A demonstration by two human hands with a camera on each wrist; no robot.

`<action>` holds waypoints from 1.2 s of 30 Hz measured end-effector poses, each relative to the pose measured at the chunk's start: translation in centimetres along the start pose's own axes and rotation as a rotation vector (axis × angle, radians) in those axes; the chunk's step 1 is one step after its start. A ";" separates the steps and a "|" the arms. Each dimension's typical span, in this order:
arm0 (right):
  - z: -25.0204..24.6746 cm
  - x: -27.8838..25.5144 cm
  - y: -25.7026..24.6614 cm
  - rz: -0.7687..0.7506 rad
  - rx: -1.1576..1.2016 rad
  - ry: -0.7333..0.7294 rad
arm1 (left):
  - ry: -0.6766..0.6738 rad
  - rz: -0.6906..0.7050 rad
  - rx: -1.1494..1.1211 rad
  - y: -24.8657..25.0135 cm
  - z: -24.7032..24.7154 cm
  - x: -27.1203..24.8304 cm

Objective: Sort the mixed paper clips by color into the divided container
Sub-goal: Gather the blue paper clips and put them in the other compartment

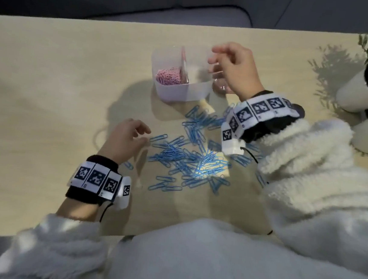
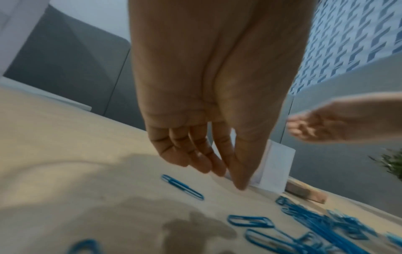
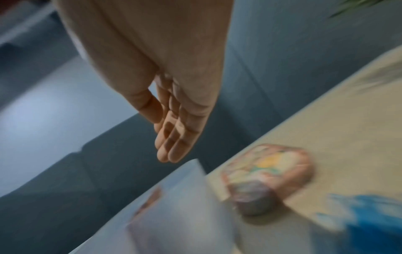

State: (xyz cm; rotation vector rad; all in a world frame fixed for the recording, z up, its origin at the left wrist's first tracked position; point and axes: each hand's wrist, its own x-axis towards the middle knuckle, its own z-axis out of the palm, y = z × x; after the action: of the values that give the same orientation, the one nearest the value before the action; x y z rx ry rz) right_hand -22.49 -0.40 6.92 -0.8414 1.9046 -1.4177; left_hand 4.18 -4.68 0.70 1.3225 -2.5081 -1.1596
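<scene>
A translucent white divided container (image 1: 196,91) stands mid-table. Its left compartment holds a heap of pink clips (image 1: 169,77); the right compartment shows no clips. Many blue paper clips (image 1: 190,155) lie scattered on the table in front of it. My right hand (image 1: 215,55) hovers over the container's right side, fingers loosely spread and holding nothing; the right wrist view shows the right hand (image 3: 169,151) empty above the blurred container (image 3: 174,206). My left hand (image 1: 144,134) hangs at the left edge of the blue clips with relaxed fingers (image 2: 206,165), close to a single blue clip (image 2: 182,187).
A small clear, colourful object (image 1: 220,84) sits just right of the container. A small wooden block (image 2: 304,192) lies at the container's front corner. White plant pots (image 1: 358,92) with green leaves stand at the right edge. A grey sofa lies beyond the table's far edge.
</scene>
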 end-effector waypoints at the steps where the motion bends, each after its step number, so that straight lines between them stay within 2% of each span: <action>1: -1.9 -0.7 1.2 0.046 -0.032 0.060 | -0.018 -0.003 0.019 -0.5 -0.3 -0.4; 3: -5.1 -2.1 4.2 0.128 -0.160 0.090 | -0.040 -0.013 0.027 -1.7 -0.6 -1.2; 6: -7.0 -4.1 8.1 0.178 -0.456 0.018 | -0.047 -0.043 -0.002 -3.7 -0.9 -2.6; 11: -5.6 -5.8 9.5 0.166 -0.716 -0.083 | -0.107 -0.097 -0.095 -5.7 -0.9 -4.5; 15: -4.7 -5.8 9.4 0.141 -0.904 -0.131 | -0.062 -0.120 -0.085 -5.8 -0.5 -4.7; 21: -4.5 -5.8 9.3 0.256 -0.888 -0.305 | -0.043 -0.097 0.093 -5.0 0.1 -3.8; 24: -3.3 -5.3 7.5 0.095 -0.804 -0.189 | -0.039 -0.124 0.039 -4.3 1.0 -3.9; 27: -0.4 -3.4 3.5 -0.050 -0.482 -0.152 | -0.003 -0.129 -0.026 -3.4 1.9 -4.1; 32: 5.4 0.0 -1.2 -0.054 -0.200 -0.189 | 0.014 -0.048 0.032 -2.1 2.4 -3.9; 34: 6.9 0.5 -1.8 -0.047 -0.195 -0.196 | 0.017 -0.032 0.039 -1.4 2.6 -3.8; 36: 7.1 -0.3 -1.6 -0.116 -0.321 -0.197 | 0.015 -0.027 0.030 -1.0 2.8 -3.6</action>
State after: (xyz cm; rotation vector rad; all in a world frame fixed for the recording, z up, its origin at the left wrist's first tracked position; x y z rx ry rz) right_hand -16.52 -4.60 6.82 -1.2138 1.9828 -1.0596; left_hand 6.04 -0.73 -1.02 1.3711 -2.5141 -1.1174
